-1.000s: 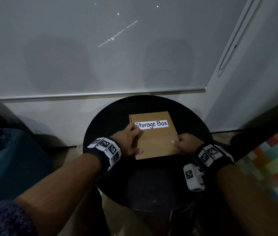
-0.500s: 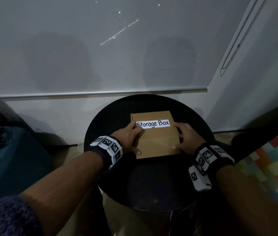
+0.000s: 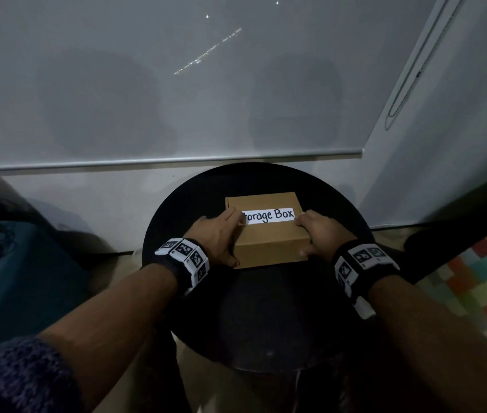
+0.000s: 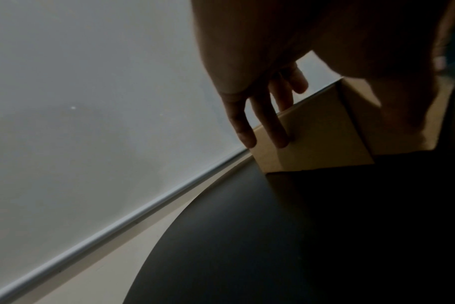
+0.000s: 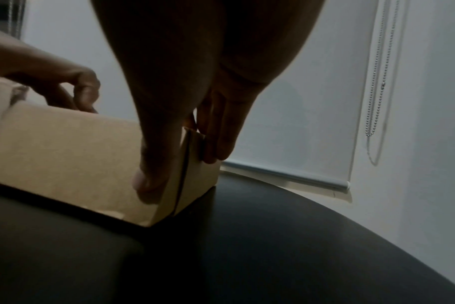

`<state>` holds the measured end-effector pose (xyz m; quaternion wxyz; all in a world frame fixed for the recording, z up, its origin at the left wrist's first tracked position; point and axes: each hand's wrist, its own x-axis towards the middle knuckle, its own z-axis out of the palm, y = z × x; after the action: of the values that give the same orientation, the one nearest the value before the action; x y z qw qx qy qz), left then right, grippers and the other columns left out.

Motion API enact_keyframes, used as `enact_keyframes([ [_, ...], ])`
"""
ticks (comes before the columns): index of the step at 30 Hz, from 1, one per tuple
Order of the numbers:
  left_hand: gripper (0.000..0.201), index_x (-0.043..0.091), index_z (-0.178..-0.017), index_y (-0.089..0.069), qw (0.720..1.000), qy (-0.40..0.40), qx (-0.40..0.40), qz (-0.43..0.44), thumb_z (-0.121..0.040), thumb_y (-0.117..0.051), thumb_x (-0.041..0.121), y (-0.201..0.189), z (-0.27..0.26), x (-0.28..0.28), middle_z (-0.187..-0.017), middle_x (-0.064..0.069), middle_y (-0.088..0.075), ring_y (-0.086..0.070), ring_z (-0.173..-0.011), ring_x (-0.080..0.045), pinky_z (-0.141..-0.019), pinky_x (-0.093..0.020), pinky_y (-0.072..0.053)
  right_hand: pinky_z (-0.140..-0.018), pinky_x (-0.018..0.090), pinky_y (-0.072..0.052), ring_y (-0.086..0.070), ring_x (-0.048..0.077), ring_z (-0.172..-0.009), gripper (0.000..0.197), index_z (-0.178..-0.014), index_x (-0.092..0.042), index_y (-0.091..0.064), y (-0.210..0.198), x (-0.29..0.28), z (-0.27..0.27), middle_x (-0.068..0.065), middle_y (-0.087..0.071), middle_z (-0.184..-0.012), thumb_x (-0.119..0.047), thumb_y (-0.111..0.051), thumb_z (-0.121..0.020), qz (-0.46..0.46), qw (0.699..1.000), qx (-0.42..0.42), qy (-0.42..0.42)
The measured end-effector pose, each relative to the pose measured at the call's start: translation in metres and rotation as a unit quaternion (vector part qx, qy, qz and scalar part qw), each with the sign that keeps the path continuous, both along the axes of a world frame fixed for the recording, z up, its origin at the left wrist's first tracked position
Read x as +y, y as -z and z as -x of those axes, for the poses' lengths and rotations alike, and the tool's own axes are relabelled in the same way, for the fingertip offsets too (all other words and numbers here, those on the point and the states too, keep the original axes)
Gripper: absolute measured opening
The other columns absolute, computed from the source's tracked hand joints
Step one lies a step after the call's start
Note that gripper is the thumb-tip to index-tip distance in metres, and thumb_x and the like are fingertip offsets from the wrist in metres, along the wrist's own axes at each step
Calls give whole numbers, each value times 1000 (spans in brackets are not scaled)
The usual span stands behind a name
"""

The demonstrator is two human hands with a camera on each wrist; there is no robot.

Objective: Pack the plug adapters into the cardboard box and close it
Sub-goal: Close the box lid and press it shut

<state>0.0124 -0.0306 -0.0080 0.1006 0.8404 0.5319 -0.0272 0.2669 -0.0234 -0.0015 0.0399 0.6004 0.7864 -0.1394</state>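
Cardboard box, one only, sits closed a little toward twelve o'clock of centre on the round black table, its white label reading "Storage Box". Left hand clasps the nine o'clock side, fingers down the wall and thumb on the near face; right hand clasps the three o'clock side likewise, thumb at the near corner. Probably light, stiff but crushable, so the side walls seem the best hold. No plug adapters show; presumably they are inside.
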Motion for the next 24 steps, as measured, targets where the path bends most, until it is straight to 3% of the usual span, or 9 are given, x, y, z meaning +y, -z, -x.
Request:
enact_keyframes([
  [2,84,23,-128,-40,1000,2,1,3,-61,-82,48,0,1,2,-127,7,-39,-56,-106,-18,-100,-49,-37,-104,37,-40,-51,28,-121,73,-136,-15,-42,-1,2,2,6,-44,-138,-22,-79,-74,0,1000,-22,-8],
  [4,81,25,-129,-45,1000,6,1,-6,-61,-81,49,2,2,4,-124,6,-41,-55,-110,-18,-103,-47,-34,-103,38,-42,-52,29,-119,71,-135,-15,-43,-2,4,4,7,-45,-136,-23,-79,-74,0,999,-39,-10],
  [8,73,27,-127,-50,999,7,-31,-28,-63,-78,50,10,7,5,-122,8,-45,-50,-118,-13,-114,-48,-15,-102,38,-44,-54,28,-118,66,-132,-15,-46,-2,6,5,7,-48,-133,-23,-78,-75,-10,999,-41,-10],
  [10,68,26,-126,-52,998,8,-50,-34,-66,-77,48,13,8,5,-123,7,-46,-49,-119,-13,-115,-49,-12,-102,38,-44,-54,27,-117,65,-132,-15,-47,0,5,4,7,-49,-132,-23,-77,-75,-17,999,-31,-5],
  [13,62,22,-123,-57,997,1,-71,-26,-68,-78,43,10,5,6,-122,3,-49,-53,-114,-18,-112,-46,-24,-102,37,-45,-54,26,-117,63,-132,-14,-48,0,6,4,6,-49,-131,-23,-77,-76,-16,1000,-19,2],
  [17,61,21,-119,-55,997,-10,-73,-11,-67,-81,39,4,6,6,-122,3,-45,-56,-103,-21,-88,-39,-49,-101,38,-44,-53,29,-117,62,-132,-12,-48,-1,3,12,7,-46,-131,-19,-75,-77,-9,1000,-14,5],
  [20,62,22,-118,-53,997,-17,-76,3,-67,-80,42,3,12,7,-123,4,-43,-58,-99,-23,-79,-43,-54,-102,38,-44,-54,30,-117,61,-133,-12,-47,-1,1,16,7,-45,-132,-14,-74,-78,-15,1000,-3,7],
  [24,59,25,-118,-54,998,-17,-51,14,-68,-79,46,-1,13,11,-120,7,-42,-57,-99,-22,-82,-43,-53,-104,36,-42,-52,28,-119,59,-133,-13,-47,-4,3,13,7,-46,-133,-15,-72,-80,-7,1000,-14,0],
])
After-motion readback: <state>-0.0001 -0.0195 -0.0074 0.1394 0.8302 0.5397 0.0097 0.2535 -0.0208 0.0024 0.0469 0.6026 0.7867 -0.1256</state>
